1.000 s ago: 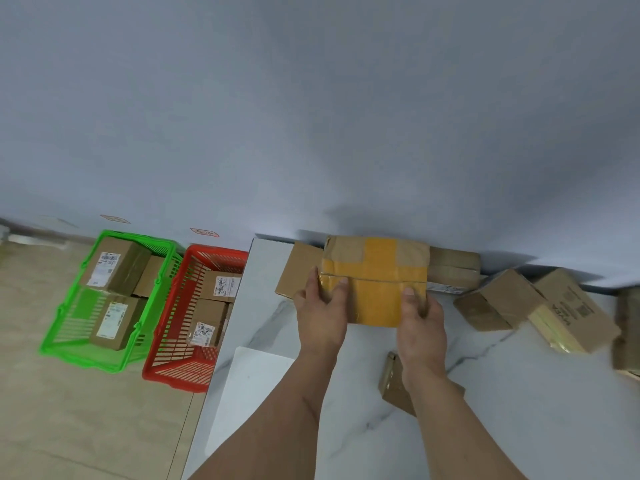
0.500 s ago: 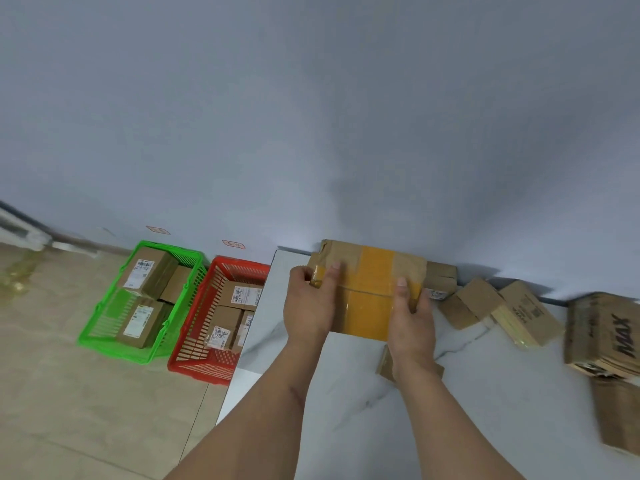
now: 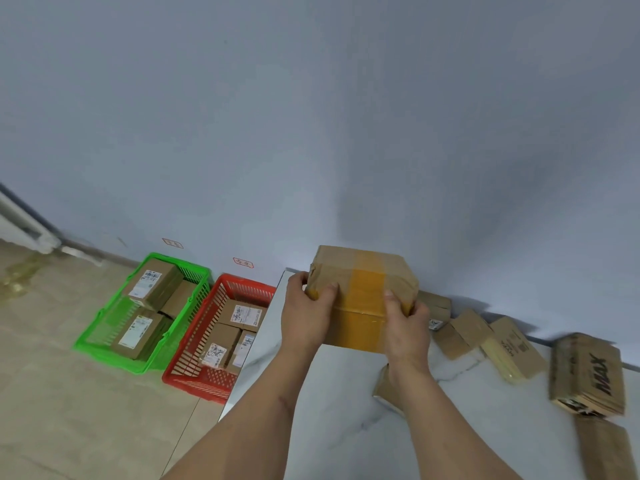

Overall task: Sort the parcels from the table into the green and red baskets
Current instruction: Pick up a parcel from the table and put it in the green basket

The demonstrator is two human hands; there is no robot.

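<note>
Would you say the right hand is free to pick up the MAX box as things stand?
Probably not yet: the right hand and the left hand are both gripping the taped parcel. The MAX box lies unobstructed on the table, further right.

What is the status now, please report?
Left hand and right hand grip the taped parcel, lifted. Green basket and red basket lie left. Path clear.

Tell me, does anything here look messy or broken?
Somewhat messy. The brown cardboard parcels along the wall on the white marble table lie at mixed angles, and the brown box printed MAX sits tilted. The yellow-taped cardboard parcel in the left hand and right hand has wrinkled tape. Nothing looks spilled.
</note>
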